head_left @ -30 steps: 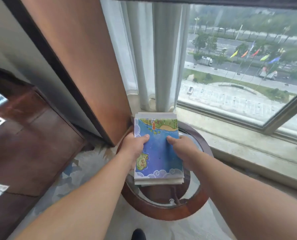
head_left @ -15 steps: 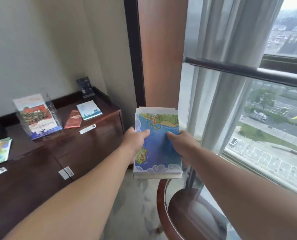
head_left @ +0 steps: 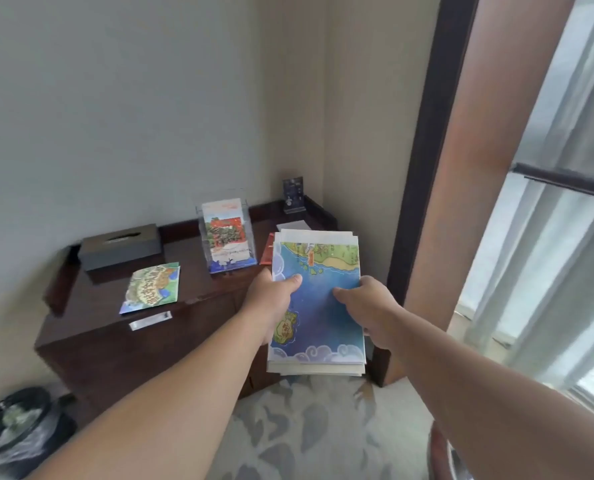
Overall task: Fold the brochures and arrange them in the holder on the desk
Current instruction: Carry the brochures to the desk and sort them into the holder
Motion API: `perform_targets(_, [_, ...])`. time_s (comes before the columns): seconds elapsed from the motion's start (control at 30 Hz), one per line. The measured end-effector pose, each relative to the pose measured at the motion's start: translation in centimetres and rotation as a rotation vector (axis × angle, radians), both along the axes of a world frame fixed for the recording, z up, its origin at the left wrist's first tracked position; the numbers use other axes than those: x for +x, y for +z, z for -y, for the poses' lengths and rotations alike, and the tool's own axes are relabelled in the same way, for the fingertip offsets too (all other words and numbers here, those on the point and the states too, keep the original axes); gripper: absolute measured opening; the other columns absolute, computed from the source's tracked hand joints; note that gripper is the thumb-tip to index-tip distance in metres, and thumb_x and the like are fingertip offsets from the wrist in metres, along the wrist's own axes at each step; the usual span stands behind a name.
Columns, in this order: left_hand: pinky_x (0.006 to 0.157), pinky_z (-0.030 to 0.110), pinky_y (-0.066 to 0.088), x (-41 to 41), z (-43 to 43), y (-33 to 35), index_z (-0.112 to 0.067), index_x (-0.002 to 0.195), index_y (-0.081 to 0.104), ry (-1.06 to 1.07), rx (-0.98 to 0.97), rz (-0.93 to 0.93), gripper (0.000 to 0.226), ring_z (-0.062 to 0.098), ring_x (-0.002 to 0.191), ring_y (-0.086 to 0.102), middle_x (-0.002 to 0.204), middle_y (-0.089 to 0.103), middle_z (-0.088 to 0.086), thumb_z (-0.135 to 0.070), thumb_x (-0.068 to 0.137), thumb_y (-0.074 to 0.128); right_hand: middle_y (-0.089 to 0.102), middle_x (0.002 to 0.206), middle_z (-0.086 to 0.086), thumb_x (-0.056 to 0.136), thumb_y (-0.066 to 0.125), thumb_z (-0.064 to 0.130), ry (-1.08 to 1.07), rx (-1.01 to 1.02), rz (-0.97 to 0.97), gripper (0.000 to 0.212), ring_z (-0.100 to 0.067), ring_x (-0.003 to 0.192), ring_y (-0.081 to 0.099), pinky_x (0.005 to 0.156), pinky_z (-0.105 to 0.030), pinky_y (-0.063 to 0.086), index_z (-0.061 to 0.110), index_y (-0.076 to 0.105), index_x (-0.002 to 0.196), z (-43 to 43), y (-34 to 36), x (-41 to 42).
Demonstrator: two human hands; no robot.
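I hold a stack of folded brochures (head_left: 318, 306) in the air in front of me; its top sheet shows a blue sea map. My left hand (head_left: 271, 299) grips the stack's left edge and my right hand (head_left: 371, 306) grips its right edge, thumbs on top. Beyond it, a clear plastic holder (head_left: 227, 237) stands on the dark wooden desk (head_left: 108, 327), with brochures upright inside. One green and blue brochure (head_left: 153, 287) lies flat on the desk, left of the holder.
A grey tissue box (head_left: 120, 245) sits at the desk's back left. A small dark sign (head_left: 293, 195), a white card and a red leaflet (head_left: 267, 252) lie at the back right. A black bin (head_left: 18, 427) stands lower left. A window with curtains fills the right.
The stack has come up off the round glass table by the window. My view has swung left, from the window to the desk and holder, with both hands still gripping the stack.
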State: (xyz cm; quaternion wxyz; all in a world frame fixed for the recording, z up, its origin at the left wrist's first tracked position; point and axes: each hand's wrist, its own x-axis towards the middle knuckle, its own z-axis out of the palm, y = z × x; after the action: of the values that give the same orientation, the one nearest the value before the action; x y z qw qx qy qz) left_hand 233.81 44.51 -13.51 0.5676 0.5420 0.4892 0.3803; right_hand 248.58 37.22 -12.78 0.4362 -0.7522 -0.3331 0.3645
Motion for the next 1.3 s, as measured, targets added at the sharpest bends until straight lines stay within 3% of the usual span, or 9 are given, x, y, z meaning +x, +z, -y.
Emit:
perform_targets(0.17, [0.087,0.037,0.053,-6.1,-3.2,-0.4,-0.016,0.114,0.06,0.104,0.039,-0.038,0.024,0.019,0.095,0.067,0.108,0.069,0.0,-0.021,0.091,0.065,0.067,0.099,-0.003,0.089,0.062,0.027,0.069,-0.004,0.058,0.016,-0.024,0.088,0.067,0.081,-0.042,0.059,0.017,0.06,0.101,-4.6,-0.4,-5.9])
perform_targets(0.3, [0.065,0.023,0.043,-8.6,-5.7,-1.5,-0.024,0.107,0.057,0.198,0.096,-0.099,0.019,0.005,0.085,0.059,0.098,0.063,-0.01,-0.024,0.091,0.064,0.066,0.105,-0.004,0.091,0.06,0.029,0.121,-0.043,0.123,0.029,-0.026,0.091,0.065,0.081,-0.042,0.057,0.014,0.059,0.115,-8.2,-1.1,-8.3])
perform_targets(0.43, [0.061,0.022,0.037,-9.6,-8.5,-2.8,-0.028,0.098,0.05,0.267,0.078,-0.132,0.016,-0.003,0.077,0.05,0.088,0.054,-0.019,-0.025,0.091,0.064,0.064,0.111,-0.006,0.092,0.06,0.03,0.183,-0.07,0.129,0.037,-0.026,0.095,0.064,0.085,-0.041,0.056,0.012,0.057,0.124,-12.3,-2.4,-9.1])
perform_targets(0.63, [0.063,0.024,0.041,-9.3,-13.4,-3.3,-0.02,0.107,0.058,0.345,0.015,-0.142,0.018,0.008,0.085,0.06,0.102,0.065,-0.005,-0.023,0.091,0.064,0.063,0.099,-0.004,0.092,0.062,0.029,0.276,-0.075,0.108,0.03,-0.02,0.081,0.06,0.065,-0.031,0.049,0.012,0.059,0.116,-18.7,-3.8,-8.2])
perform_targets(0.83, [0.061,0.024,0.042,-7.1,-18.8,-3.0,-0.026,0.092,0.057,0.371,-0.03,-0.117,0.009,0.01,0.082,0.063,0.096,0.067,-0.006,-0.023,0.09,0.066,0.062,0.097,-0.005,0.092,0.061,0.033,0.282,-0.12,0.066,0.031,-0.022,0.085,0.062,0.079,-0.037,0.056,0.013,0.056,0.116,-24.8,-3.7,-5.9])
perform_targets(1.0, [0.06,0.025,0.045,-5.4,-24.0,-4.0,-0.024,0.096,0.06,0.347,-0.057,-0.1,0.009,0.013,0.082,0.066,0.095,0.069,-0.005,-0.024,0.089,0.067,0.062,0.099,-0.006,0.092,0.06,0.035,0.258,-0.165,0.047,0.036,-0.022,0.086,0.062,0.072,-0.034,0.055,0.014,0.054,0.121,-29.5,-4.3,-4.3])
perform_targets(1.1, [0.071,0.029,0.05,-4.3,-27.7,-4.8,-0.021,0.105,0.061,0.293,-0.065,-0.085,0.017,0.017,0.091,0.066,0.105,0.069,-0.002,-0.024,0.089,0.067,0.064,0.1,-0.008,0.092,0.059,0.03,0.223,-0.156,0.06,0.03,-0.023,0.087,0.063,0.079,-0.037,0.057,0.012,0.057,0.117,-32.2,-4.6,-3.3])
perform_targets(1.2, [0.095,0.045,0.05,-2.8,-31.4,-5.2,-0.017,0.121,0.058,0.203,-0.09,-0.069,0.033,0.025,0.104,0.063,0.118,0.066,0.003,-0.024,0.089,0.066,0.068,0.101,-0.015,0.089,0.06,0.021,0.203,-0.13,0.112,0.03,-0.019,0.078,0.057,0.064,-0.03,0.05,0.004,0.064,0.113,-34.7,-4.3,-2.1])
perform_targets(1.3, [0.1,0.047,0.046,-1.0,-34.7,-5.2,-0.017,0.128,0.054,0.16,-0.079,-0.074,0.042,0.027,0.112,0.059,0.125,0.062,0.003,-0.027,0.089,0.066,0.068,0.11,-0.02,0.088,0.06,0.02,0.155,-0.153,0.153,0.029,-0.02,0.076,0.054,0.057,-0.027,0.045,0.002,0.065,0.11,-37.0,-3.7,-0.6])
